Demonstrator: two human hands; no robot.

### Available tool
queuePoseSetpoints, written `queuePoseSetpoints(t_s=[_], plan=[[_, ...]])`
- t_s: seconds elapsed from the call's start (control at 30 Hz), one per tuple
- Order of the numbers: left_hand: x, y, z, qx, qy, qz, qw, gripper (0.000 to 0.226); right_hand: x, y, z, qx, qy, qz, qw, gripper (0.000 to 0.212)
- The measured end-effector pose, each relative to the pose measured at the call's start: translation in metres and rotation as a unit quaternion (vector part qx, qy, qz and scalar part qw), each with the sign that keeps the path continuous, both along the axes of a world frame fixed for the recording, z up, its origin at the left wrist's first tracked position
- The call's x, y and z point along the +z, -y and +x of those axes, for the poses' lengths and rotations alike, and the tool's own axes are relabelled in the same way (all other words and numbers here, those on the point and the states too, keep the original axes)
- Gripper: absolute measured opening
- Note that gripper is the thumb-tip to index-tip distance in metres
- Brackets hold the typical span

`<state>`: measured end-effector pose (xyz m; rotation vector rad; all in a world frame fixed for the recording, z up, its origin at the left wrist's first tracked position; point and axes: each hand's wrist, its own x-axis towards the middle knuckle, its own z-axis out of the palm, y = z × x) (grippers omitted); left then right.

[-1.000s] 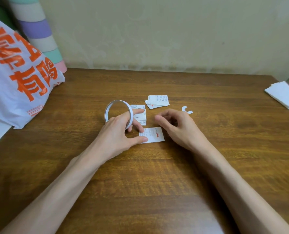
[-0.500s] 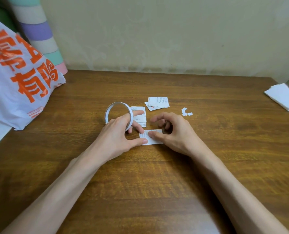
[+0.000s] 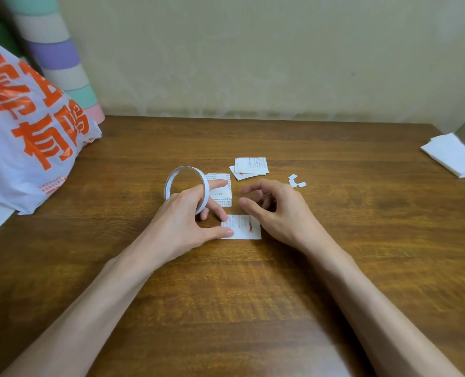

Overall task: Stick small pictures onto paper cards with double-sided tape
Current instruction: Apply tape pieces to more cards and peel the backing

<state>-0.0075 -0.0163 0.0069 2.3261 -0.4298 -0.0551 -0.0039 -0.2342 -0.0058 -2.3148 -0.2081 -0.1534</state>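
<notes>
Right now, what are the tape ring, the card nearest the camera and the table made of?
The tape ring looks like white paper-backed tape, matte, wound thin. The card: thin matte paper, printed, lying flat. The table: wood or wood-look laminate, grain showing, slight sheen.

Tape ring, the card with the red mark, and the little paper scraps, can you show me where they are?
tape ring (image 3: 185, 168), head view, top of its white rim.
card with the red mark (image 3: 243, 230), head view, its bare middle.
paper scraps (image 3: 293, 177), head view, the upper scrap.
</notes>
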Motion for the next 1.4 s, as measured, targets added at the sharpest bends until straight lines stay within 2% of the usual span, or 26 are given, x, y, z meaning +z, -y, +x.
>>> queuePoseSetpoints(t_s=[0.5,0.63,0.8,0.9,0.97,1.1,1.23,1.4], plan=[[0.004,0.001,-0.004,-0.002,0.007,0.006,1.0,0.076,0.004,-0.001,0.007,0.002,0.0,-0.041,0.999,0.017],[0.007,-0.004,-0.002,0.023,0.014,-0.047,0.999,0.054,0.011,-0.007,0.011,0.011,0.022,-0.009,1.0,0.015],[0.008,-0.012,0.001,0.036,0.016,-0.063,0.997,0.061,0.017,-0.031,0.027,0.009,0.045,-0.101,0.994,0.039],[0.005,-0.014,0.002,0.056,0.026,-0.064,0.996,0.057,0.012,-0.04,0.036,0.006,0.05,-0.216,0.975,0.042],[0.005,-0.016,0.005,0.072,0.033,-0.066,0.995,0.054,0.009,-0.041,0.037,0.003,0.047,-0.242,0.969,0.042],[0.004,-0.017,0.006,0.101,0.055,-0.073,0.991,0.051,0.005,-0.041,0.037,-0.008,0.079,-0.235,0.969,0.033],[0.007,-0.017,0.005,0.148,0.069,-0.107,0.981,0.048,0.008,-0.038,0.033,0.004,0.12,-0.139,0.983,0.026],[0.013,-0.008,0.0,0.174,0.048,-0.189,0.965,0.045,0.02,-0.025,0.009,0.055,0.049,-0.015,0.997,0.027]])
